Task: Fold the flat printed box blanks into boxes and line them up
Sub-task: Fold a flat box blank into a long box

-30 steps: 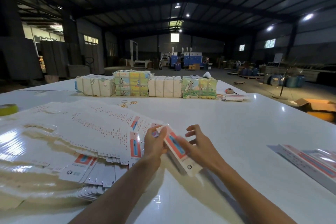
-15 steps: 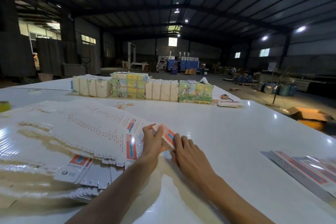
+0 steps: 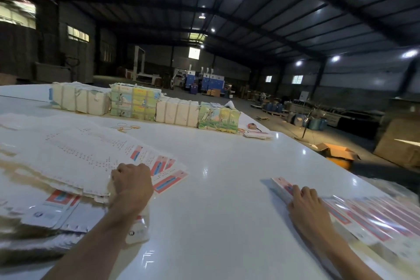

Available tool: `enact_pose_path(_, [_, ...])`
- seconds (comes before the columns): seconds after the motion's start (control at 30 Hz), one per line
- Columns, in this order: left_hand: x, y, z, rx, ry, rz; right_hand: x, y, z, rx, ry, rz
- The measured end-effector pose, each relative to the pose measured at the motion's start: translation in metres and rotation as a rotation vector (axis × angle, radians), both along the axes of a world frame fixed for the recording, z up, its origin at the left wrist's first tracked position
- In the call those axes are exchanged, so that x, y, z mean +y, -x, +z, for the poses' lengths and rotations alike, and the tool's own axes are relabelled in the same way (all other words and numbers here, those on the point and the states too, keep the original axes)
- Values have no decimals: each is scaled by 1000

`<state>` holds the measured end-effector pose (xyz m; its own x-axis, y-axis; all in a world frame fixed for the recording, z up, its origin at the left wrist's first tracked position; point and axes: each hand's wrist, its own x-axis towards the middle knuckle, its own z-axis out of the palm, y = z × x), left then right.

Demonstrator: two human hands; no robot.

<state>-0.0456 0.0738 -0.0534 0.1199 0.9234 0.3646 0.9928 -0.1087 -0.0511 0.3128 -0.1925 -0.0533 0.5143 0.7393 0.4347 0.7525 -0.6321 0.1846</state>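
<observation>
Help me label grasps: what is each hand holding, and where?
Left hand curls fingers on the near edge of the fanned flat white printed box blanks; a pinch cannot be told. Right hand rests on the end red-and-white folded box, holding nothing.

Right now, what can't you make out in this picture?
Head view, left hand: fingertips hidden under its own knuckles, so any grip on the fanned box blanks is unclear.
The row of folded boxes under the right hand: blurred, cut off by the right edge; uncountable.
Print on blanks: too small.
</observation>
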Motion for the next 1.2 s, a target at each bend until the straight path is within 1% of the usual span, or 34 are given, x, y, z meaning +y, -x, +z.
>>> enact_pose_path(0.1, [-3,-4,1,-13,12,-7,-20,-15,-2,0,-3,-100])
enact_pose_path(0.2, [-6,-2,5,1,1,28,-32,-22,-6,-22,-70,-102])
enact_pose_path(0.27, [-3,0,6,16,0,11,-43,-22,-8,-53,-31,-159])
enact_pose_path(0.3, [-2,1,6,18,2,3,-48,-23,-8,-38,-29,-170])
enact_pose_path(0.37, [-1,1,6,-1,18,3,-53,-24,-8,7,-92,-147])
enact_pose_path(0.53, [2,1,12,-233,151,20,-44,-16,3,-49,-46,-158])
enact_pose_path(0.67, [6,7,17,-349,237,-16,-5,8,21,-17,-35,-54])
enact_pose_path(0.73, [6,9,20,-368,272,-22,24,25,29,1,-81,19])
enact_pose_path(0.83, [3,9,23,-386,289,-23,68,52,36,42,-163,170])
enact_pose_path(0.9, [4,10,22,-402,277,-64,96,72,36,92,-191,295])
enact_pose_path(0.97, [7,10,20,-466,291,-155,120,94,34,192,-227,427])
enact_pose_path(1.03, [5,8,22,-584,359,-251,138,117,27,365,-276,557])
enact_pose_path(1.1, [3,1,25,-765,457,-333,148,136,17,611,-364,648])
enact_pose_path(1.17, [-4,-10,29,-1012,582,-427,152,149,6,905,-468,718])
enact_pose_path(1.2, [-7,-15,28,-1102,645,-471,153,152,0,1022,-489,754])
